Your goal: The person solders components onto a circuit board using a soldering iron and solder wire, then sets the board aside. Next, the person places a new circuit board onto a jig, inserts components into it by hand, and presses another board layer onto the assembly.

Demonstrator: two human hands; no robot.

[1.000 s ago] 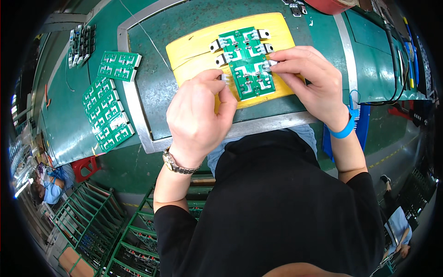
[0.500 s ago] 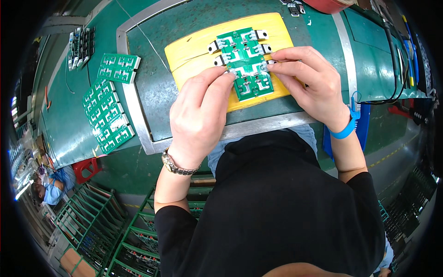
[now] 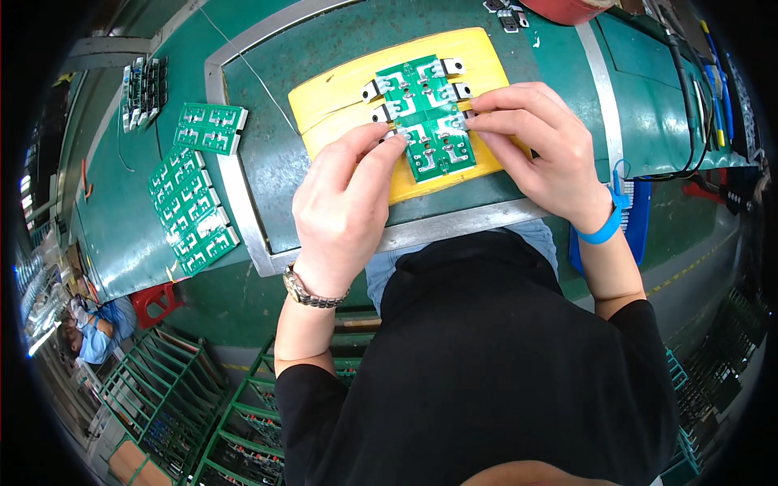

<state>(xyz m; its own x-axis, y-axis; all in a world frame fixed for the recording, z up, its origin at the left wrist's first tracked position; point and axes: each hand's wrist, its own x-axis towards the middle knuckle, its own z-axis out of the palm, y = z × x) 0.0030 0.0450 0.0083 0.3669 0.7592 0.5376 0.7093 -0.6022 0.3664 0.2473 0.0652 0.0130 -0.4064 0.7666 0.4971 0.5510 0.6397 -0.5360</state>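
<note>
A green circuit board (image 3: 423, 109) lies on a yellow pad (image 3: 332, 99), with black transistors (image 3: 371, 91) sticking out from both its long sides. At the board's left edge, my left hand (image 3: 340, 206) pinches a black transistor, mostly hidden by the thumb and fingertip. Opposite it, my right hand (image 3: 551, 150) pinches another transistor (image 3: 468, 115) at the right edge, its fingers covering most of the part. The board's near end has solder pads and no transistors beyond the ones at my fingers.
More green boards (image 3: 190, 202) lie on the green bench at the left, near a stack of black parts (image 3: 144, 93). Loose transistors (image 3: 509, 18) and a red round container (image 3: 567, 8) are at the back. A metal frame (image 3: 462, 223) borders the work area. Green racks (image 3: 162, 377) stand below left.
My left hand has shifted slightly left and toward me, its fingertips still at the board's left edge. The right hand keeps its pinch, nearly still. The whole view has shifted slightly.
</note>
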